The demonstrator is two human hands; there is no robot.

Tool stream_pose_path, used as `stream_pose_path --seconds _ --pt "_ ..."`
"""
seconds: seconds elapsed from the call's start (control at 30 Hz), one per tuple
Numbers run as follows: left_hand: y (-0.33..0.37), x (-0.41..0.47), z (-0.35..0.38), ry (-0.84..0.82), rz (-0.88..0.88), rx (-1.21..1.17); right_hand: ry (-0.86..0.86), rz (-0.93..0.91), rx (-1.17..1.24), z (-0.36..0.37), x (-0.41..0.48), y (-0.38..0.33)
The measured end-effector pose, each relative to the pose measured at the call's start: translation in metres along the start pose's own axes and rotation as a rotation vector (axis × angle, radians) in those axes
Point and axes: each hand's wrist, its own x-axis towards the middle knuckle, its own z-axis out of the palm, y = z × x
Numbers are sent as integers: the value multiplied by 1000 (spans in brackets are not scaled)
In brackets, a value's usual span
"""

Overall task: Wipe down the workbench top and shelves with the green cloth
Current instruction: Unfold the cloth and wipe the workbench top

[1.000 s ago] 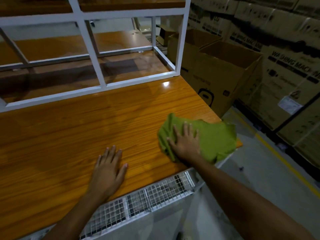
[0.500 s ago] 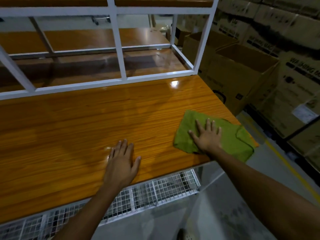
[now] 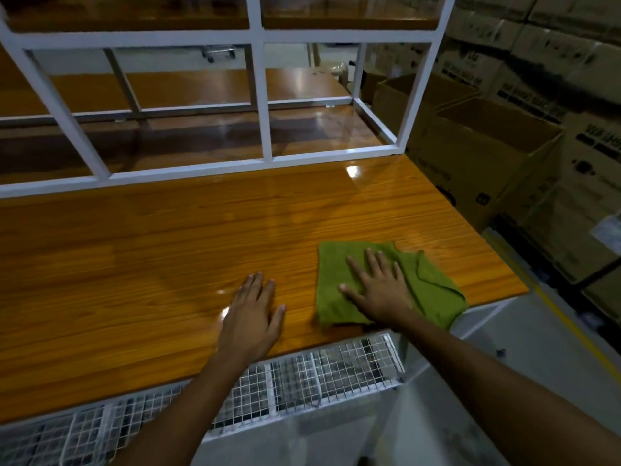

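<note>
The green cloth lies flat on the glossy orange wood workbench top, near its front right corner. My right hand presses down on the cloth with fingers spread and straight. My left hand rests flat on the bare wood just left of the cloth, a small gap between them. Behind the top stands a white metal frame with wooden shelves inside it and one more shelf along the upper edge.
A white wire-mesh panel hangs under the bench's front edge. Open cardboard boxes stand right of the bench, stacked printed cartons behind them. A grey floor with a yellow line runs along the right side.
My right hand has slid the cloth leftward from the right edge toward my left hand. The camera view has shifted, so the bench's right corner sits further right in frame.
</note>
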Motion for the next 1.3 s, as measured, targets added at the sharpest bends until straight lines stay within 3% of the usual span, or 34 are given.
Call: stream_pose_path --seconds 0.13,0.27,0.37,0.5,0.6,0.83,1.07,1.2,1.3 --pt "3 10 -4 43 -13 29 -22 58 14 3 35 -46" --pt "2 23 -9 66 -97 46 -22 -133 -6 8 13 -99" --pt "-4 19 -7 77 -106 54 9 -257 14 13 -23 -93" --pt "-24 18 -13 15 -4 57 47 -136 42 13 -34 -53" --pt "-30 23 -16 27 46 93 37 -20 29 14 -23 -65" --pt "-21 62 -8 156 -16 74 1 -158 13 11 33 -119" --pt "-27 80 -3 79 -171 -30 24 41 12 -4 89 -33" --pt "-25 81 -3 79 -155 -24 72 106 44 -1 47 15" --pt "-24 85 1 70 -152 0 46 32 11 8 8 -9"
